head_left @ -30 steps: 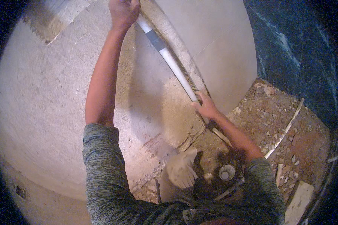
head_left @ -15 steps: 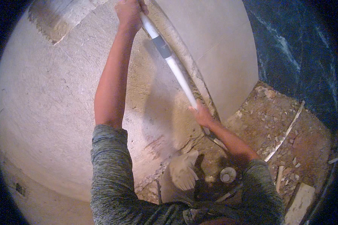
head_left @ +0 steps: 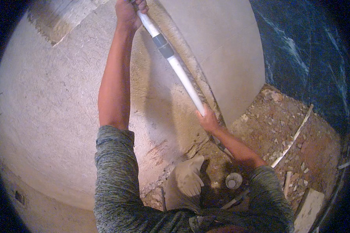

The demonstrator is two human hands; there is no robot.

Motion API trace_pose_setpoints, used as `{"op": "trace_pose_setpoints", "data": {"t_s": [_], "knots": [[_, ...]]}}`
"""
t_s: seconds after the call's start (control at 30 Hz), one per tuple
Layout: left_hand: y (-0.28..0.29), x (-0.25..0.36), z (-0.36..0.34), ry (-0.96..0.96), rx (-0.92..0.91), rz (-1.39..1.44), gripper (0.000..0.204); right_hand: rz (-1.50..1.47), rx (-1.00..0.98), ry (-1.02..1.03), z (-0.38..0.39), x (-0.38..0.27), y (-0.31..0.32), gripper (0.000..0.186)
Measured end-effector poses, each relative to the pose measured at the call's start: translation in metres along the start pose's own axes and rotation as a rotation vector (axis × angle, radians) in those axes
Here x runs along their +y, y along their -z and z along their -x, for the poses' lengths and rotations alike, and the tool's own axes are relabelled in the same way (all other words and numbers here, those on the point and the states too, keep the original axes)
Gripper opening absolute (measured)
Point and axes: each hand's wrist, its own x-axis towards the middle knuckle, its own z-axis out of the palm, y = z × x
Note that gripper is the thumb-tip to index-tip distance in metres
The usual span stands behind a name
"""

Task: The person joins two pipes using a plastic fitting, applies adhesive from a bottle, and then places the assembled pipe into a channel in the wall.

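Note:
A long white pipe (head_left: pixel 186 81) with a grey sleeve (head_left: pixel 163 45) around its upper part runs slantwise in front of a rough plastered wall (head_left: pixel 66 89). My left hand (head_left: pixel 129 14) is closed around its upper end, at the top of the view. Lower down, my right hand (head_left: pixel 209 119) grips the pipe from the right, with the thumb lying along it. Beside the pipe, a rough-edged groove (head_left: pixel 212 91) follows the same slant. Whether the pipe touches the bottom of this groove I cannot tell. Past my right hand, the lower end is mostly hidden.
Rubble (head_left: pixel 276 120) covers the floor at the right, with a thin white strip (head_left: pixel 293 136) and a pale board (head_left: pixel 309 209) on it. A dark blue marbled surface (head_left: pixel 299 50) borders it. Near my body are a round whitish object (head_left: pixel 233 180) and a pale glove-like thing (head_left: pixel 188 180).
The pipe's upper part and my left hand have shifted slightly left, and more of that hand's fingers show. My right hand keeps its grip. The whole view has moved a little.

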Motion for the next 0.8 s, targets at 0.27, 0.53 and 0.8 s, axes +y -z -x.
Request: {"op": "trace_pose_setpoints", "data": {"t_s": [0.27, 0.53, 0.8], "knots": [[-0.003, 0.0, 0.006, 0.018, -0.05, -0.073, 0.024, -0.097, 0.059, -0.059, 0.004, -0.006, 0.013, 0.037], [-0.012, -0.012, 0.01, -0.031, 0.022, -0.212, 0.026, -0.053, 0.101, -0.081, 0.002, 0.005, 0.006, 0.041], [-0.019, -0.026, 0.012, -0.167, 0.322, -0.413, 0.028, 0.033, 0.122, -0.062, 0.002, 0.008, 0.003, 0.042]]}}
